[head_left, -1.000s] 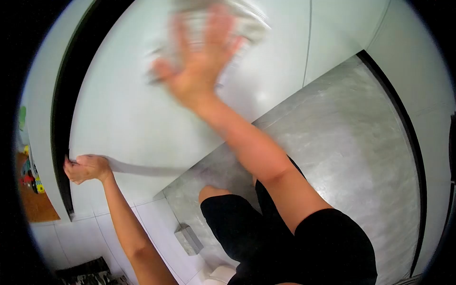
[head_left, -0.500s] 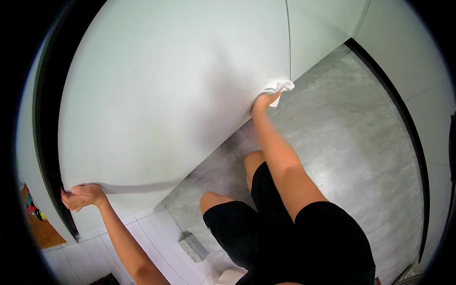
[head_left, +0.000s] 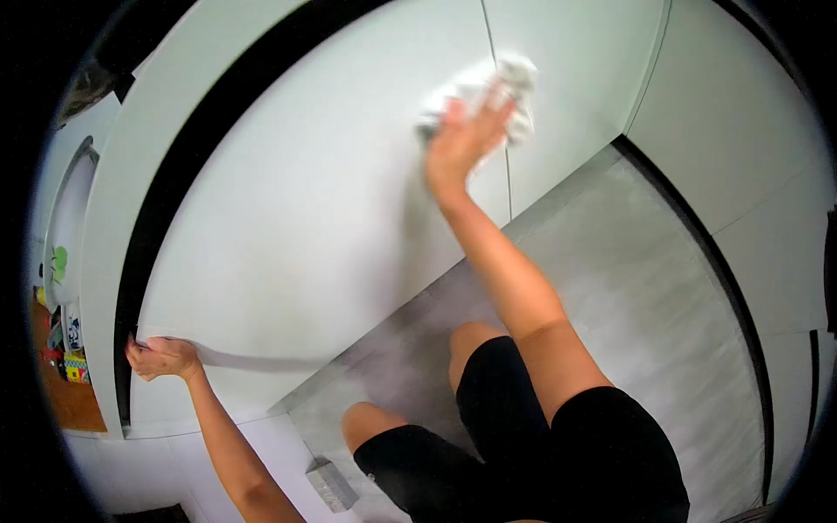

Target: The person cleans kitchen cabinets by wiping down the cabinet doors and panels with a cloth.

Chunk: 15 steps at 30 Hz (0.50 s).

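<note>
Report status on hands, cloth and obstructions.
Right hand spread on crumpled white cloth, against smooth white panel. Left hand curled at long black strip. No obstruction visible around cloth.

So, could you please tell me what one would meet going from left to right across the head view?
Brown surface → left hand → grey block → right hand with white cloth → the dark curved strip along the grey floor's right side.

This looks like a home interior, with white panels [head_left: 288, 200], mottled grey flooring [head_left: 628, 288] and pale tiles [head_left: 187, 466].
</note>
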Available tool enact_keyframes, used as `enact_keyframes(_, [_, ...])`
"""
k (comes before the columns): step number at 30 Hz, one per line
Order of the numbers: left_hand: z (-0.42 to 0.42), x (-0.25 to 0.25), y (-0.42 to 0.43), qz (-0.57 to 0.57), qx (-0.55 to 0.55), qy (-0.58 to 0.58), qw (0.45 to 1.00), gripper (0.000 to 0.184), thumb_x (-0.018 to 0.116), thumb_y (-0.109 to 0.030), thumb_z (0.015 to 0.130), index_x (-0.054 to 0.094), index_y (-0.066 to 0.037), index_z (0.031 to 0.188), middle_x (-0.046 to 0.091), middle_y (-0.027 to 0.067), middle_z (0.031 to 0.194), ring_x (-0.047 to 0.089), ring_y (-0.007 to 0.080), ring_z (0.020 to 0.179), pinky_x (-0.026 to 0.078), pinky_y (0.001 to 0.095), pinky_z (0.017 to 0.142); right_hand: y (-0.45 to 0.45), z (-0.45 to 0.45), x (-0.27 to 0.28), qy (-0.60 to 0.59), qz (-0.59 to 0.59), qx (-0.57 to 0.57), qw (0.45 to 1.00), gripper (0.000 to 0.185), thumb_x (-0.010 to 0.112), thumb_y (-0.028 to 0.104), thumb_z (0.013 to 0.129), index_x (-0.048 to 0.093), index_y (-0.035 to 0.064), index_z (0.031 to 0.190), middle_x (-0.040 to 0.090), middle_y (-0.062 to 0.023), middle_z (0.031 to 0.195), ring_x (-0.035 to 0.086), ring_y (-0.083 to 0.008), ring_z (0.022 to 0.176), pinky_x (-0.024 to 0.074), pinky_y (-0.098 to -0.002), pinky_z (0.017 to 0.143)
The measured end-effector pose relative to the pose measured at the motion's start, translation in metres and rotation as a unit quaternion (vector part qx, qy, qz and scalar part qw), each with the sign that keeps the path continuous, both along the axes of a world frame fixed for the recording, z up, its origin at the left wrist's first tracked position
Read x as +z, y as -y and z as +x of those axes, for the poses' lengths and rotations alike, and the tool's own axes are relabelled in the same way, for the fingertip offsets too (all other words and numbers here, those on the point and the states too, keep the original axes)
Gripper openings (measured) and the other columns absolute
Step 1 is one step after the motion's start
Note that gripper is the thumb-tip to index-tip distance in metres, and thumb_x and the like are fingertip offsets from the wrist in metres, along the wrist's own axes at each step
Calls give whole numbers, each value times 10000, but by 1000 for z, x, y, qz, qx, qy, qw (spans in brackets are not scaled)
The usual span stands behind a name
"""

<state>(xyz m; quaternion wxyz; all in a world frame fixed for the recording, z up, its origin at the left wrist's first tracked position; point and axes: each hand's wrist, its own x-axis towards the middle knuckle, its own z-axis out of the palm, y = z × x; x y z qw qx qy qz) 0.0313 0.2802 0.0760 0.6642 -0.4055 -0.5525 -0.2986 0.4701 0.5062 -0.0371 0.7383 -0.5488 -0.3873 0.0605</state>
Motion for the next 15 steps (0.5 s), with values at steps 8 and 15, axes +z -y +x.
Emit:
enact_keyframes(8, [0,-3,3,-9,48,11,999,373,355,-290,896,500,-84,1171,502,86,1227,429,241,1155,217,444,930,5,21,83,301,94,58,947,679,497,414,858,294,93,1420,98,-253,1481,44,-405,1380,9,-605,1056])
enact_keyframes(15, [4,-3,7,-7,75,66,995,366,371,-281,899,513,-92,1179,513,88,1244,446,232,1170,213,473,947,-6,37,-32,35,-43,35,998,626,382,301,941,134,27,1446,91,-240,1485,15,-382,1386,-8,-538,1083])
